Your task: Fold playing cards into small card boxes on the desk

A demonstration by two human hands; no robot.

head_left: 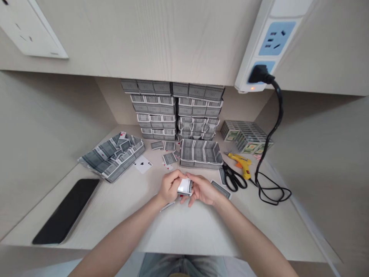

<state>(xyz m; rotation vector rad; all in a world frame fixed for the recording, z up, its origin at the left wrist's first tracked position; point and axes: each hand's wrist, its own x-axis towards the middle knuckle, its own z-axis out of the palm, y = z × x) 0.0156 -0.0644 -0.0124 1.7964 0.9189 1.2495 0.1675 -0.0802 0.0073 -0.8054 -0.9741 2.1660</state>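
Note:
Near the middle of the desk, my left hand point(169, 187) and my right hand point(201, 189) hold a small folded playing card point(184, 186) between them. Its white face is up and a grey patterned edge shows at the right. My left fingers are closed on its left side. The right thumb and fingers touch its right side. Just beyond my hands sits an open tray made of cards point(201, 153). Loose cards point(169, 158) lie beside the tray, and another card point(221, 189) is to the right of my right hand.
Stacked card boxes point(155, 111) stand at the back. A card-made container point(115, 157) and black phone point(67, 211) lie left. Black scissors point(234, 179), a yellow glue gun point(242, 163) and a looping cable point(271, 188) lie right, under a power strip point(268, 46).

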